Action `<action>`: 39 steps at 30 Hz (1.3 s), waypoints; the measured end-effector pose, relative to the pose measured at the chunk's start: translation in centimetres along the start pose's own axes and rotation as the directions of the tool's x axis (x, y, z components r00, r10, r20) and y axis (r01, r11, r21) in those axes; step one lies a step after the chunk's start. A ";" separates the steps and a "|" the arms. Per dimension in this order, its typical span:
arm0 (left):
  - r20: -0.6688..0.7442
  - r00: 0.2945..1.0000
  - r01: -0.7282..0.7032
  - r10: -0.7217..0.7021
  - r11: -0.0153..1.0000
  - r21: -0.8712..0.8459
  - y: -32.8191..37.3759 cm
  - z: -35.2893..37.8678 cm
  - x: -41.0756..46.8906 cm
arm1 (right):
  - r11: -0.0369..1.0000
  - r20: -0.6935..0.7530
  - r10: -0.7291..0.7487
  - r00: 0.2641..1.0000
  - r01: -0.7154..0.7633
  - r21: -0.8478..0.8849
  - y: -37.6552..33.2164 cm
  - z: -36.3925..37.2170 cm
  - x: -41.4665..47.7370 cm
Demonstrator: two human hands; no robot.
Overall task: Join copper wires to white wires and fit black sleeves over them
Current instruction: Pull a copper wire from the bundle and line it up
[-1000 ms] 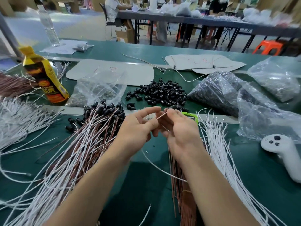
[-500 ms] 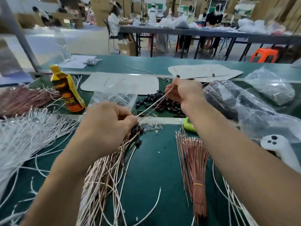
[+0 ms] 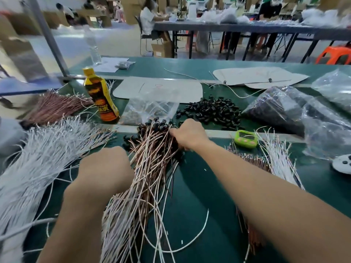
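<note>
Stiff, loose white wires (image 3: 47, 158) fan over the counter's (image 3: 199, 186) left edge as stock. The left grip (image 3: 106, 168) rests knuckles-up on the heaped joined wires (image 3: 150, 168) mid-counter; its fingers are hidden, so I cannot tell its hold. The right grip (image 3: 190, 134) pinches narrowly at their sleeved ends, probably aligning them. Glossy, stubby black sleeves (image 3: 209, 111) lie piled beyond, and copper wires (image 3: 252, 161) wait bundled to the right.

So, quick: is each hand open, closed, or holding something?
Left hand: curled at the pile of joined copper-and-white wires; grip hidden.
Right hand: touching its black-sleeved ends; cannot tell.
</note>
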State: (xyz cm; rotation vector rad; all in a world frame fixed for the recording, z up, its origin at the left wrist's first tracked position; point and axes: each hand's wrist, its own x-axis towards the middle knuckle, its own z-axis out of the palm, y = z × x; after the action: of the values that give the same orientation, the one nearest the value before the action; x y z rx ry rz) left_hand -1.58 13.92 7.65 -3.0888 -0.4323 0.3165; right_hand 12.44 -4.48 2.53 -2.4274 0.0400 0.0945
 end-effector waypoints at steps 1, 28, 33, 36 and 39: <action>-0.041 0.999 -0.025 0.024 0.999 -0.027 0.7 0.0 0.1 | 1.000 0.021 0.003 1.000 -0.003 0.009 0.3 -0.5 -0.1; -0.305 0.883 -0.426 0.356 0.882 -0.204 20.5 4.3 9.4 | 0.810 -0.006 0.049 0.999 -0.043 -0.584 10.4 -8.5 -9.5; -0.263 0.896 -0.413 0.357 0.887 -0.205 20.0 3.6 8.8 | 0.867 0.037 0.051 0.998 -0.026 -0.497 10.8 -8.6 -9.2; -0.227 0.912 -0.397 0.340 0.869 -0.294 19.7 2.8 8.3 | 0.952 0.027 0.085 0.996 -0.074 -0.297 12.0 -9.1 -8.6; -0.174 0.915 -0.382 0.363 0.647 -0.660 19.8 2.0 7.0 | 0.994 -0.127 0.062 0.990 -0.050 0.093 12.6 -9.4 -7.7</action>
State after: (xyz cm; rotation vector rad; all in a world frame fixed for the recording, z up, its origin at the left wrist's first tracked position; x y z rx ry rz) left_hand 9.98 -3.23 3.58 -3.9090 0.1695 0.1236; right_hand 4.66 -20.12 2.06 -2.3401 0.1682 -0.0390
